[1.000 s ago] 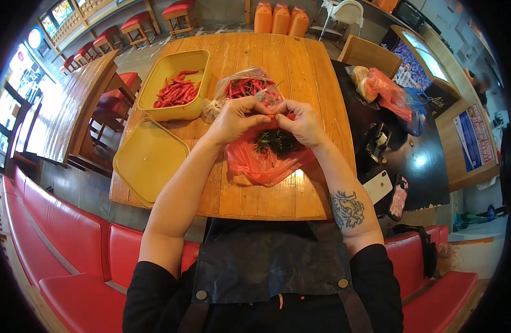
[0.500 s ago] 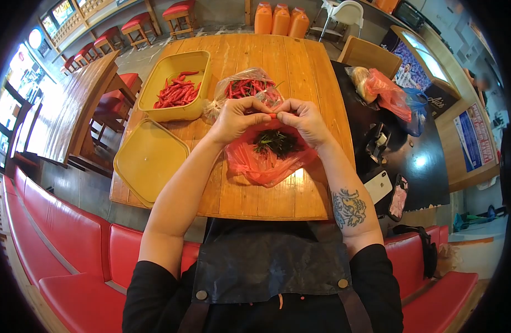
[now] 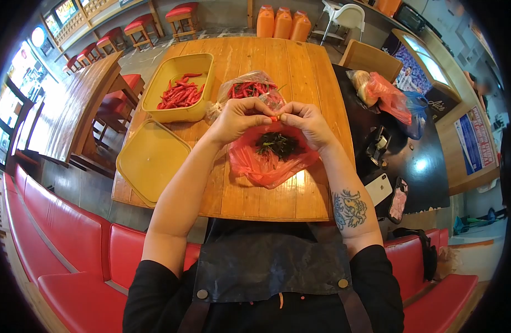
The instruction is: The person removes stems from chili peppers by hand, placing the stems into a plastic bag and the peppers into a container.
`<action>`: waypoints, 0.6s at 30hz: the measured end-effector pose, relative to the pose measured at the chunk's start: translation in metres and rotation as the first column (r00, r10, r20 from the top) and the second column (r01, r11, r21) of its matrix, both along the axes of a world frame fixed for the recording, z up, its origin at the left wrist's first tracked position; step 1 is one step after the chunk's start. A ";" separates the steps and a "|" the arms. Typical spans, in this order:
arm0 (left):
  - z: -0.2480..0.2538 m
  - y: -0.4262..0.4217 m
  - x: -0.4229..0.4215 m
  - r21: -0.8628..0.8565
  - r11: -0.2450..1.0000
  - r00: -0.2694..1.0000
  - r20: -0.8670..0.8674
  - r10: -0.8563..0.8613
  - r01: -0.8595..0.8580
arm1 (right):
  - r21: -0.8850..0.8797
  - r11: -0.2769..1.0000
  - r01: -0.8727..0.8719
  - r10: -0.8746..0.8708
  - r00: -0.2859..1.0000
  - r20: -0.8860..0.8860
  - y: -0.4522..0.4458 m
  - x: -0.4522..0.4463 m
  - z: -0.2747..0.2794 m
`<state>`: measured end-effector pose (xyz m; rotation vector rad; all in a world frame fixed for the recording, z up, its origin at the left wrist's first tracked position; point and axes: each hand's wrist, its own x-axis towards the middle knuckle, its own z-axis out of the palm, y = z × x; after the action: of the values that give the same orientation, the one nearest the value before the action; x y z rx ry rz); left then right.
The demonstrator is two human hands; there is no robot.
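My left hand (image 3: 239, 118) and my right hand (image 3: 305, 122) meet fingertip to fingertip, pinching a small red chili (image 3: 275, 118) between them. Below them an open red plastic bag (image 3: 261, 166) holds a heap of green stems (image 3: 277, 143). Just beyond my hands lies a clear plastic bag (image 3: 233, 83) with red chilies (image 3: 248, 89) in it. To the left, a yellow square tub (image 3: 180, 115) contains a pile of red chilies (image 3: 181, 94). Its flat yellow lid (image 3: 154, 161) lies nearer to me.
The wooden table (image 3: 239, 202) carries all this. On the dark table (image 3: 419, 188) at right are a white phone (image 3: 379, 188), a patterned case (image 3: 398, 200), a black object and plastic bags (image 3: 385, 97). Orange containers (image 3: 282, 23) and red stools stand beyond.
The chili piece showing between my fingertips now looks smaller, with a pale yellowish end by my right fingers. Both hands remain in nearly the same place. The view has shifted slightly.
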<state>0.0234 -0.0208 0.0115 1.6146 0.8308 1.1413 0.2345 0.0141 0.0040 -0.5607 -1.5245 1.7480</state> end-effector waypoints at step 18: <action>0.038 -0.001 -0.073 0.283 0.772 0.785 -0.096 0.613 -0.569 | 0.270 0.952 0.144 -0.204 0.956 0.210 0.004 0.014 0.011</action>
<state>-0.0492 -0.0213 0.0498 1.7209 1.4467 1.5993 0.2481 0.0183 0.0147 -0.7679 -1.7704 1.3640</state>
